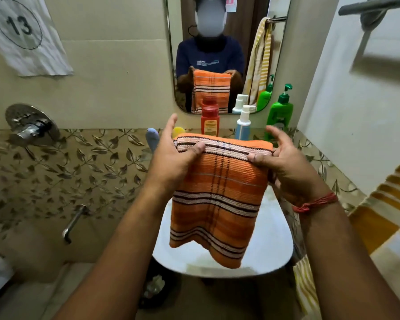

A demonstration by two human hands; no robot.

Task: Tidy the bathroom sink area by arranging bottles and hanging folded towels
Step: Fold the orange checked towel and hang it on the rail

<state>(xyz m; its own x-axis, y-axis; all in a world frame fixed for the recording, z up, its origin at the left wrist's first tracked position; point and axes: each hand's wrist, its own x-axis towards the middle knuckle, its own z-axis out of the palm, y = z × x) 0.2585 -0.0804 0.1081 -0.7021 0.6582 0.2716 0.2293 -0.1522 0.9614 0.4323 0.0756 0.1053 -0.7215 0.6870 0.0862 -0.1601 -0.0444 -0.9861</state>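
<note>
The orange striped towel (217, 192), folded, hung over the sink (273, 245) with its long axis running down from its top fold; the left hand (173, 155) pinched the top left corner, thumb pressed on the pale stripe, fingers behind; the right hand (284, 158) pinched the top right corner likewise; the towel bar (374, 5) stood high at the upper right, nearer the right hand, so hanging would probably mean lifting up and rightward; a yellow striped towel (388, 204) hung at the right edge; along the sink's back edge stood a red bottle (210, 122), a white spray bottle (243, 124) and a green pump bottle (281, 112), behind the fold and apart from it.
</note>
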